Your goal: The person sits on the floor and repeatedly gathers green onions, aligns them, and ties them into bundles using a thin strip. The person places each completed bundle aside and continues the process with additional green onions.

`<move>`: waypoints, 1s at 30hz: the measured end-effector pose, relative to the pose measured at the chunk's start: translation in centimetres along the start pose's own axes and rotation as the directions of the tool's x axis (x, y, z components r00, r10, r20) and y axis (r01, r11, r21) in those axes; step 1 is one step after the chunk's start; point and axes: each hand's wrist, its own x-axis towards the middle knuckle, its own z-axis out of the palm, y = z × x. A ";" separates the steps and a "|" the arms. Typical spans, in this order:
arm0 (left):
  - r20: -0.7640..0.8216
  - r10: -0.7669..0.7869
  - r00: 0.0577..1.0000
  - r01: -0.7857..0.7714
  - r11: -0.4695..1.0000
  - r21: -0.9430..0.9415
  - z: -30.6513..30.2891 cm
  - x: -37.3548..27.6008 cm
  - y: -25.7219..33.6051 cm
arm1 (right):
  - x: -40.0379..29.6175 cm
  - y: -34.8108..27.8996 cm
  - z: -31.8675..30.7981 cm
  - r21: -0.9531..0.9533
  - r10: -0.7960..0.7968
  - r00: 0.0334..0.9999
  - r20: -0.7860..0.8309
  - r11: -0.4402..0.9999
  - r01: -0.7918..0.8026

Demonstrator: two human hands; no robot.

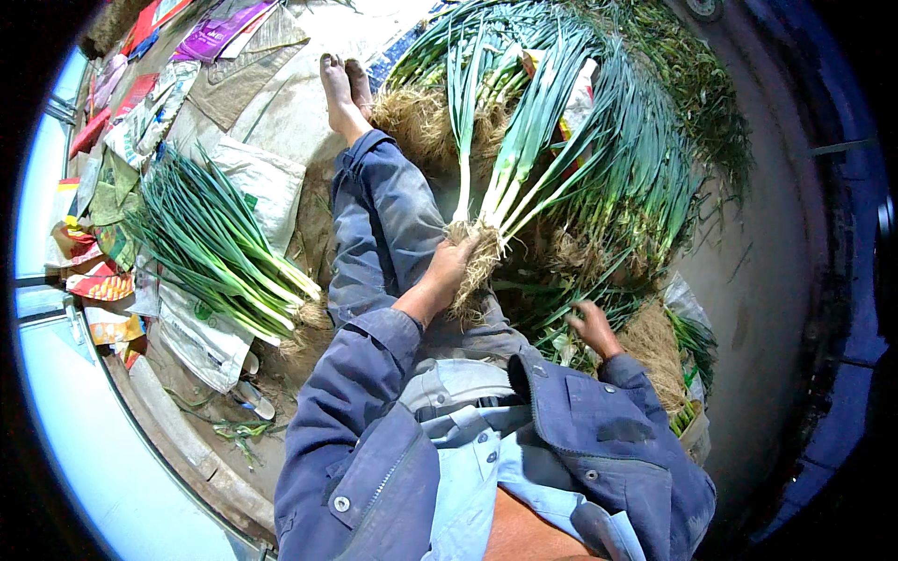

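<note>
My left hand (452,270) is closed around the root end of several green onion stalks (499,193), whose leaves fan away from me over a larger heap. Fibrous tan roots hang below that fist, above my lap. To the right, my right hand (595,328) hovers over or rests on loose green leaves (561,298); its fingers are apart and nothing shows between them. Beyond my legs and to the right lies the big heap of green onions (645,154) with dirty roots. On my left, a tidier pile of green onions (224,245) lies on white woven sacks, roots toward me.
Flattened sacks (263,179) and coloured packaging (210,31) cover the ground at left. A rooted bundle (656,350) stands beside my right sleeve. Withered leaves (708,98) lie at the far right. Slippers (254,400) lie near the left pile. A glass-panelled frame (70,365) edges the left.
</note>
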 end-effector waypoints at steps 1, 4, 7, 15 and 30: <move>0.018 0.049 0.999 -0.050 0.999 0.005 0.3 0.2 -0.3 | 1.6 -2.8 -0.9 0.084 -0.060 0.995 -0.075 0.994 0.067; 0.045 0.205 0.978 -0.205 0.979 -0.001 0.5 0.2 -1.7 | 7.5 -8.5 -2.2 0.306 -0.212 0.945 -0.251 0.908 0.285; 0.104 0.294 0.950 -0.309 0.933 0.183 -0.8 1.2 -3.5 | 13.4 -11.6 -3.0 0.382 -0.182 0.936 -0.301 0.876 0.293; 0.124 0.378 0.917 -0.395 0.825 0.404 -1.0 1.4 -4.6 | 21.8 -13.0 -3.3 0.195 0.005 0.980 -0.199 0.980 0.035; 0.183 0.551 0.814 -0.451 0.401 0.797 -0.2 0.0 -4.6 | 19.9 -11.2 -2.3 0.277 0.076 0.865 -0.496 0.958 0.075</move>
